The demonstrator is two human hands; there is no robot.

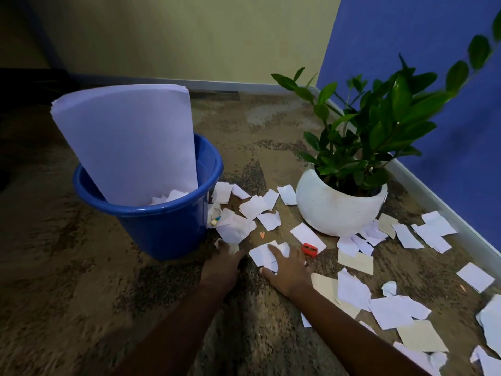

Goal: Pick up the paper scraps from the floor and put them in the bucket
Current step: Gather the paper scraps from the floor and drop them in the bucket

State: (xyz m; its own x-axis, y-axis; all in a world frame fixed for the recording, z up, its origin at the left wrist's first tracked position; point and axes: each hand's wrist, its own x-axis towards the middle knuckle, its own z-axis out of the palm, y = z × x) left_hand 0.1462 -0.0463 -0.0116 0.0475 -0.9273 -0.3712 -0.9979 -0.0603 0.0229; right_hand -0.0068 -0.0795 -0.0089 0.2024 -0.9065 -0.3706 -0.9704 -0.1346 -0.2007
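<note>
A blue bucket (pixel 162 223) stands on the carpet at left, with a tall sheaf of white sheets (pixel 127 142) leaning inside it and a few scraps at the bottom. Several white and cream paper scraps (pixel 254 207) lie scattered from the bucket's right side to the far right. My left hand (pixel 222 263) rests on the floor beside the bucket base, fingers touching a crumpled scrap (pixel 234 229). My right hand (pixel 288 270) lies spread, palm down, over a white scrap (pixel 261 255).
A white round pot (pixel 336 210) with a green leafy plant stands right of the bucket, scraps around its base. A small red sharpener (pixel 309 249) lies just right of my right hand. A blue wall with white skirting runs along the right.
</note>
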